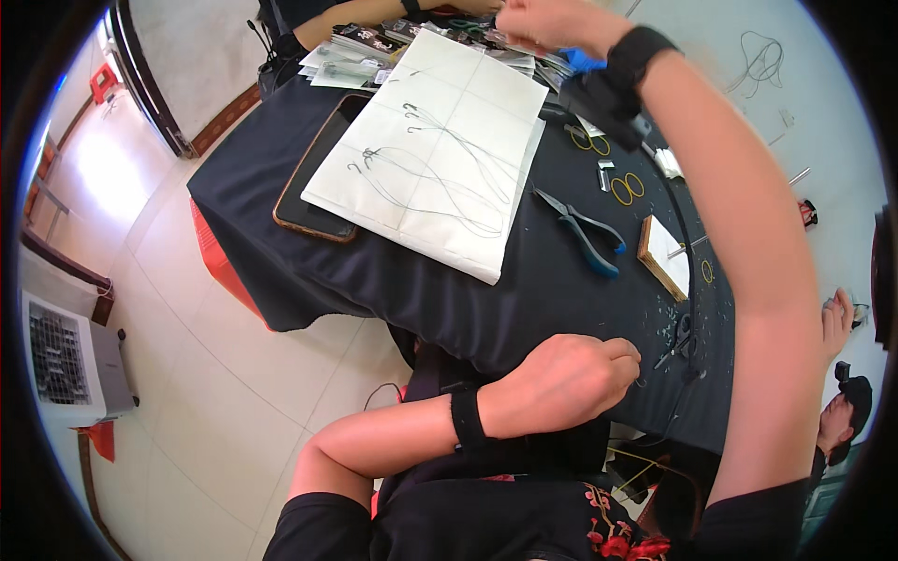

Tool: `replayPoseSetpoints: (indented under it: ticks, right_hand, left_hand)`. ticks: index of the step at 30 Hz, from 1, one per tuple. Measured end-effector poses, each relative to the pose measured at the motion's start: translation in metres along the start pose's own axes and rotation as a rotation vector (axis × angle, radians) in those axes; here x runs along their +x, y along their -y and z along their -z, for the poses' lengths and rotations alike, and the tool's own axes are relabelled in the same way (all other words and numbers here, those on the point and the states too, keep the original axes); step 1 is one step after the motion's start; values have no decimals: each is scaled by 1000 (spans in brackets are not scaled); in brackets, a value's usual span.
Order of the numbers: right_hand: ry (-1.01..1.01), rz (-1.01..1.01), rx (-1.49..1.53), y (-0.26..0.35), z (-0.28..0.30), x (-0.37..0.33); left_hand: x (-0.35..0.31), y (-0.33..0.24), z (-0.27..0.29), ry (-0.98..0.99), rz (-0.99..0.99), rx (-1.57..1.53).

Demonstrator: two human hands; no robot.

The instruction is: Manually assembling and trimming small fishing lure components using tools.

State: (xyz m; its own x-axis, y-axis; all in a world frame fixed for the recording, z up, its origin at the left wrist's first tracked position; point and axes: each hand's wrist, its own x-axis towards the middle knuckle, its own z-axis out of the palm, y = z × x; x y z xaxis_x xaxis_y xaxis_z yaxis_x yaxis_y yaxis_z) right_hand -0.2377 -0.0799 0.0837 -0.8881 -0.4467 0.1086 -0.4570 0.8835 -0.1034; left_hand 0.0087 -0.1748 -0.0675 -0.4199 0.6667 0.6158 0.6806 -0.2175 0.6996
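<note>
My left hand point(572, 381) is closed above the near edge of the black-covered table, fingers pressed together. A tiny dark curved thing shows by its fingertips, too small to name. My right arm stretches far across the table, and my right hand point(547, 23) is closed at the top edge, near a pile of flat packets point(351, 65). What it holds, if anything, is hidden. Between the hands lies a white paper sheet point(458, 79) with several dark fish hooks point(368, 157) on thin looped lines. Blue-handled pliers point(585, 229) rest right of the sheet.
A phone point(313, 201) lies partly under the paper. A white-topped block point(666, 252), yellow-handled scissors point(627, 189) and black scissors point(681, 338) lie at right. Another person's forearm point(355, 14) reaches in at the far side. A cooler point(70, 360) stands on the left floor.
</note>
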Motion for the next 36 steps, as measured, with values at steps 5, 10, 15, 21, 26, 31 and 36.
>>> replayPoseSetpoints:
  ticks: [5,10,15,21,26,31,36]
  right_hand:
    - [174,-284,139,-15,-44,-30]
    - [216,-360,126,-28,-65,-42]
    - [381,-328,-147,-14,-41,-66]
    - [32,86,-411,0,46,-122]
    - [224,-111,-420,0,66,-185]
    - [90,-42,-227,-25,58,-218]
    - [39,-143,-121,-12,61,-254]
  left_hand:
    - [1,0,0,6,-11,24]
    - [2,-1,-1,-15,-23,41]
    - [7,-1,-2,-39,-8,27]
    - [12,-9,-6,-74,92,-29]
    - [15,-9,-13,-16,160,51]
    - [12,-8,-13,-55,127,99]
    - [12,-10,-10,-57,100,133]
